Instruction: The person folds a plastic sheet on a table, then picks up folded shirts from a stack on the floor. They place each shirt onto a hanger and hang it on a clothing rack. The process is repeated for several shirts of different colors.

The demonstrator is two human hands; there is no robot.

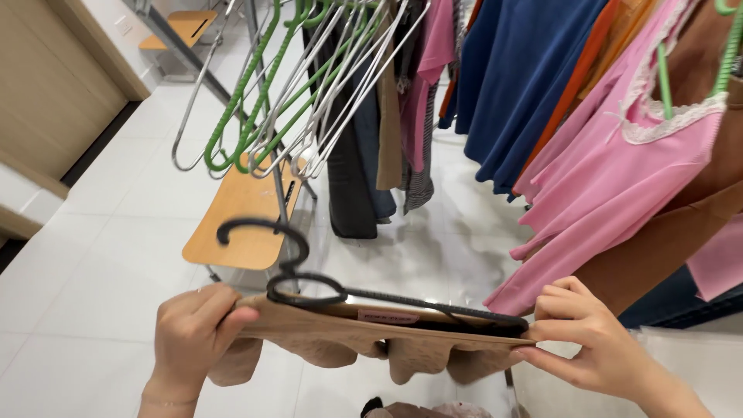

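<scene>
White tiled floor (101,255) carries all. Wooden chair (244,220) stands on it beneath empty hangers (286,101); second wooden chair (186,27) farther back. Metal rack leg (279,186) rises beside near chair

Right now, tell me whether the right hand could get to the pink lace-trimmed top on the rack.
Probably yes. The right hand pinches the end of the tan garment on the black hanger, just below the pink lace-trimmed top, with nothing between; it must release first.

Both hands (193,329) (592,340) on tan garment (348,337), black hanger (309,290).
</scene>
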